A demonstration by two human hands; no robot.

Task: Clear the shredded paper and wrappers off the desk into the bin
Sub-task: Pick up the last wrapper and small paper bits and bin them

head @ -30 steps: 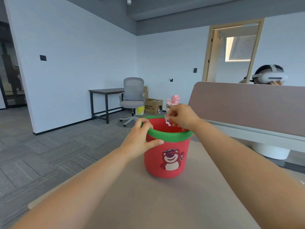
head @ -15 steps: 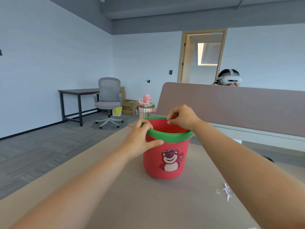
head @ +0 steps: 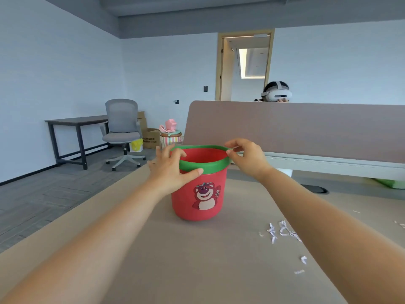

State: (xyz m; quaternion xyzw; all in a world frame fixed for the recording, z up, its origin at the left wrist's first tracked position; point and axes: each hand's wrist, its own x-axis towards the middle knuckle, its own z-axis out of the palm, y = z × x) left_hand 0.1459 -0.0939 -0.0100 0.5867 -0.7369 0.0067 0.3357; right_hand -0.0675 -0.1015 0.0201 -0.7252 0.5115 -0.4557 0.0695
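Note:
A red bin (head: 198, 194) with a green rim and a bear picture stands upright on the brown desk (head: 197, 260). My left hand (head: 171, 172) grips the near left part of the rim, thumb outside and fingers over the edge. At the right side of the rim my right hand (head: 247, 156) hovers with its fingers apart and nothing in them. White shredded paper bits (head: 282, 232) lie on the desk to the right of the bin, partly behind my right forearm. A smaller scrap (head: 303, 259) lies closer to me.
A padded divider (head: 295, 130) runs along the desk's far side, with a person wearing a headset (head: 277, 94) behind it. On the floor at left stand a grey office chair (head: 122, 132), a dark side table (head: 76, 123) and cardboard boxes (head: 151, 137).
My right hand has dropped the white scrap into the bin, moved from above the opening to the right rim and spread its fingers. The view has swung right, showing paper on the desk.

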